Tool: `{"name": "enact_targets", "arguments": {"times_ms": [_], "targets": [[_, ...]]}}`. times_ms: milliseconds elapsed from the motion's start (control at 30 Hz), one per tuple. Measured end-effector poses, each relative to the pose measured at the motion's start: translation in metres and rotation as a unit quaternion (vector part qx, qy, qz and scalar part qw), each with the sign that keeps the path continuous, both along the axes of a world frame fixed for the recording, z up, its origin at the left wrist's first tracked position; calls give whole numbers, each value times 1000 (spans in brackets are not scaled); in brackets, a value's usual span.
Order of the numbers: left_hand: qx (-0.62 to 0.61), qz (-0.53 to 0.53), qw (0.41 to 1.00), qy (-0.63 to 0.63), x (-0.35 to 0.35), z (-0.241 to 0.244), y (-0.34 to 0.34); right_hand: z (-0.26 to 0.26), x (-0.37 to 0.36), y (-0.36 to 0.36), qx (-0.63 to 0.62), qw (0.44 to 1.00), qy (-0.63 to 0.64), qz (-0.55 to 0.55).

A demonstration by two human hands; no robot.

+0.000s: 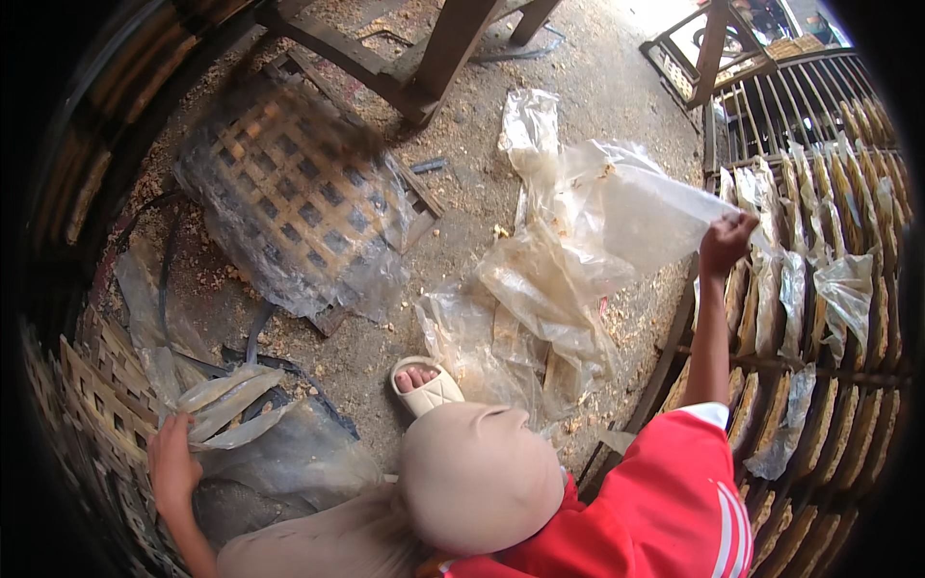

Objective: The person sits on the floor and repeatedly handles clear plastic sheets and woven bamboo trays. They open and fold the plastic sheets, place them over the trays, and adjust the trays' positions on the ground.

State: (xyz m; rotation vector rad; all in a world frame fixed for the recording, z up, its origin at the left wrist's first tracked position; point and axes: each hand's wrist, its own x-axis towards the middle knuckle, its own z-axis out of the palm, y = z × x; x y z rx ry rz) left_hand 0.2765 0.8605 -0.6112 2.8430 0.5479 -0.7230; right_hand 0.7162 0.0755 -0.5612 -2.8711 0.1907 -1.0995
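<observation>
My right hand (725, 242) is raised at the right, its fingers closed on the corner of a translucent plastic sheet (643, 209). The sheet stretches left towards crumpled, stained plastic (542, 303) on the gritty floor. At the lower left, my left hand (173, 459) lies against folded plastic (235, 404) beside woven bamboo strips (115, 383); its fingertips are partly hidden, so its grip is unclear. A woven bamboo panel (289, 195) with clear plastic over and around it lies at the upper left.
Slatted racks (788, 365) at the right hold several thin, upright slabs (860, 419) with plastic strips among them. A wooden frame (448, 58) stands at the top. A cream sandal (430, 394) is on a foot near a rounded, beige-cloth-covered form (477, 477). Crumbs litter the floor.
</observation>
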Motion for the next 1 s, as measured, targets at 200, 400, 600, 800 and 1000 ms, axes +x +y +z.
{"name": "enact_targets", "arguments": {"times_ms": [200, 400, 600, 800, 1000], "targets": [[45, 20, 998, 37, 6, 23, -5, -57, -10, -15, 97, 971, 94, -196], [-140, 113, 983, -40, -17, 33, -3, -164, -55, -88, 29, 870, 491, -46], [-228, 155, 948, -157, 5, 143, -50, -165, -185, 136, -125, 795, 426, 414], [-293, 208, 931, -68, -41, 263, -239, 150, -165, 404, -12, 736, 566, 373], [-220, 311, 907, -178, -125, 488, -269, 333, -218, 473, 26, 572, 628, 527]]}}
